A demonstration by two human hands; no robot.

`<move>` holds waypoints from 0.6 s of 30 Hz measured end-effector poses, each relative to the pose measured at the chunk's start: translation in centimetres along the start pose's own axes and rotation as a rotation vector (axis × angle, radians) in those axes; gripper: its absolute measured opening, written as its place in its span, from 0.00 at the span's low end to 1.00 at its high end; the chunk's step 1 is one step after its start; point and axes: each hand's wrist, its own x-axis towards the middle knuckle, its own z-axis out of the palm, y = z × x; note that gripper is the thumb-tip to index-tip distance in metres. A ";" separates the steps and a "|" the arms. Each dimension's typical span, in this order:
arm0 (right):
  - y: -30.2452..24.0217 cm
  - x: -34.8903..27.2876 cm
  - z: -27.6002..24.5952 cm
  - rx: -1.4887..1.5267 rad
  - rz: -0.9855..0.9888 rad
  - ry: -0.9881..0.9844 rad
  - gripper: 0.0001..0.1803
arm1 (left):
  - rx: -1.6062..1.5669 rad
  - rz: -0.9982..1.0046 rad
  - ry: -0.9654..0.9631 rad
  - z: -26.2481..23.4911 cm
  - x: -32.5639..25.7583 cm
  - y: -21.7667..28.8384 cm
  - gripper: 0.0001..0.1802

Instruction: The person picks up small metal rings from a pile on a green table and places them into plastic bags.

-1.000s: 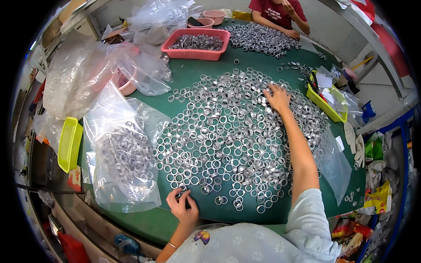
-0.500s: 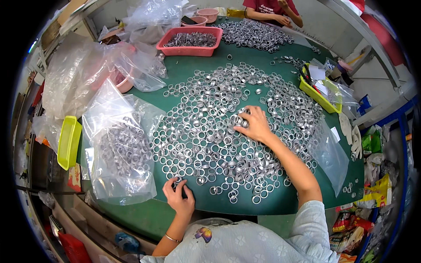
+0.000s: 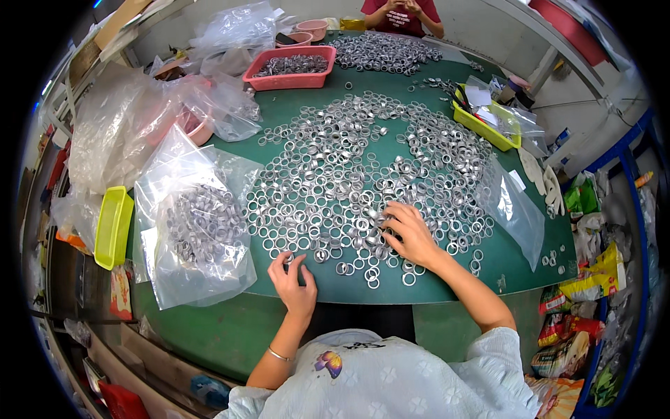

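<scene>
Many silvery metal rings (image 3: 328, 185) lie spread over the green table (image 3: 335, 288), some flat, some on edge. At the near left edge of the spread, my left hand (image 3: 296, 292) has thumb and fingers curled about a metal ring (image 3: 287, 259) at the fingertips; the fingers partly hide it. My right hand (image 3: 413, 239) rests low over the rings right of the middle, its fingers apart and bent, fingertips touching rings. What lies under its palm is hidden. Left of the spread is a clear plastic bag (image 3: 234, 283) with many rings inside.
A pink tray (image 3: 289, 82) of metal pieces stands at the back. Yellow-green baskets stand at the left (image 3: 112, 227) and right (image 3: 499, 138). A flat clear bag (image 3: 520, 216) and gloves (image 3: 553, 188) lie at the right. Across the table sits a person (image 3: 403, 17) beside another ring pile.
My right hand has come nearer to me, drawing rings along and baring green table behind it. My left hand stays by the near left rings. The whole view has shifted slightly.
</scene>
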 end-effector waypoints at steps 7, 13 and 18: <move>1.3 -3.1 -1.3 0.239 0.141 0.175 0.06 | -0.240 0.266 -0.316 3.7 5.7 3.0 0.20; 7.4 1.4 -2.2 0.228 0.553 0.333 0.14 | -0.028 0.355 -0.383 12.1 12.4 4.5 0.23; 11.0 4.7 0.0 -0.154 0.332 0.143 0.18 | -0.069 0.292 -0.548 12.9 11.9 3.3 0.12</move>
